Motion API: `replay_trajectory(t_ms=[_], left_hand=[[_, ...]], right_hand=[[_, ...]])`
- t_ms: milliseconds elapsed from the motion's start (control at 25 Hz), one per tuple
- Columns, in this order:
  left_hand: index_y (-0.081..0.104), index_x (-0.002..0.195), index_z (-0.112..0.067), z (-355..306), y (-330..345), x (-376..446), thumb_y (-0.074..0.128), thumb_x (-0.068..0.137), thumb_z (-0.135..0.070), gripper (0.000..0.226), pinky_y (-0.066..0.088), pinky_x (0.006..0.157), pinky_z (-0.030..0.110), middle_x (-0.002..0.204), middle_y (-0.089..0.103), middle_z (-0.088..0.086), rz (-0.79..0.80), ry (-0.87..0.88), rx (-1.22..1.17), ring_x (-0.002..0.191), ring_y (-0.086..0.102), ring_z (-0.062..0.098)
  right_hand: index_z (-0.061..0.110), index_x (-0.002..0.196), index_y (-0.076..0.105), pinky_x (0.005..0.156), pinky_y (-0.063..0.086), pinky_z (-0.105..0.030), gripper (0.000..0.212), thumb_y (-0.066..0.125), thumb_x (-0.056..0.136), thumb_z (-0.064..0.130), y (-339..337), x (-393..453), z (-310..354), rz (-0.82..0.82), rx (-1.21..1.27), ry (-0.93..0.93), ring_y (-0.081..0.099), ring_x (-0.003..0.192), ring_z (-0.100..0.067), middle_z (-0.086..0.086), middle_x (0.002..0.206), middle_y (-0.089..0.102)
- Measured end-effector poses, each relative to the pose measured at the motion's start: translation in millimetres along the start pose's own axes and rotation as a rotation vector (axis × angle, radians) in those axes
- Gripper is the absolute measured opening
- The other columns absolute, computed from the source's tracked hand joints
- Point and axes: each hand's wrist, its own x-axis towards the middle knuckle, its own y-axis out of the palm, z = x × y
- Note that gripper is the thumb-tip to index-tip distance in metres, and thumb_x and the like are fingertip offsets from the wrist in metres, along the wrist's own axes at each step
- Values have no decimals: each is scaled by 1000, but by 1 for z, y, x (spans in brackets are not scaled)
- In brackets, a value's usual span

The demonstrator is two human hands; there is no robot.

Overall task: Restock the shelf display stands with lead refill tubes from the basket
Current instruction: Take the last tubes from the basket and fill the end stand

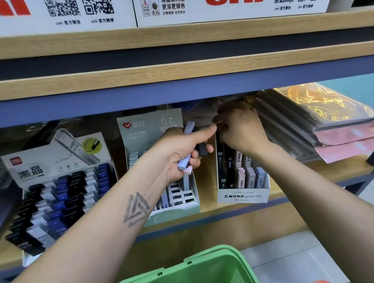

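Left hand (183, 150) grips lead refill tubes (185, 150); right hand (240, 127) perhaps pinching something.

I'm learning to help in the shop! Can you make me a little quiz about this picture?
1. True or false: the left hand grips several lead refill tubes.
2. Which stand is the right hand reaching above? A) the black-and-blue stand B) the MONO graph MG stand C) the uni boxes
3. What colour is the basket below the shelf?

Key
1. True: lilac, pink and dark tubes show in its fist.
2. B: its fingers are at the back, over the white box.
3. Green.
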Motion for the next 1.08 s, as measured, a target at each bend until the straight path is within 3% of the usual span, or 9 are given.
replay_trajectory(t_ms=[120,200,280,440,640,800,880,960,1080], left_hand=[[56,79,-14,5,2,-4,80,79,-40,36,24,36,14,66,63,6,12,-33,36,37,33,7],[59,85,-13,7,4,-7,83,75,-40,37,24,35,14,67,62,6,45,-38,67,38,32,7],[61,91,-11,10,8,-12,84,74,-34,36,25,33,15,65,60,7,82,-40,85,38,33,7],[59,77,-11,16,15,-20,85,77,-27,30,26,32,15,58,58,7,56,-25,308,35,35,8],[59,86,-8,16,16,-23,82,82,-25,29,26,32,16,60,61,7,72,15,195,37,35,9],[58,86,0,9,16,-32,71,91,-15,21,27,30,16,45,55,0,144,70,150,33,35,6],[59,91,1,10,16,-30,77,87,-21,28,24,33,17,47,56,2,136,88,211,34,36,9],[60,93,0,12,17,-29,80,83,-28,35,24,40,20,56,60,9,113,96,225,36,37,11],[57,93,-2,12,19,-27,66,95,-26,26,26,31,16,53,59,8,88,81,61,33,36,7]], right_hand=[[10,108,77,96,54,-40,18,66,94,15,-23,-14,14,225,948,277,68,108,-21,-3,110,76],[2,109,75,97,50,-46,23,68,93,17,-33,-25,13,398,1246,375,67,109,-31,-13,110,75],[1,103,76,98,48,-47,25,74,86,19,-42,-32,8,492,1283,405,67,103,-33,-15,103,75],[-9,104,70,77,57,-31,30,80,81,6,-52,-39,15,623,1169,403,69,81,-21,-12,85,72],[1,85,72,65,56,-24,5,75,82,-3,-59,-40,9,528,1134,468,66,70,-14,-8,76,70],[5,90,69,53,53,-21,7,74,86,4,-62,-38,0,496,1294,550,66,64,-15,-10,78,69],[3,101,71,54,52,-21,25,79,81,15,-60,-38,2,567,1253,526,66,67,-15,-10,81,70],[-2,99,72,56,55,-21,25,78,79,11,-59,-38,4,607,1219,517,66,65,-15,-11,79,70],[-1,92,72,59,58,-20,20,76,74,5,-59,-37,-3,502,1343,564,68,64,-16,-12,75,71]])
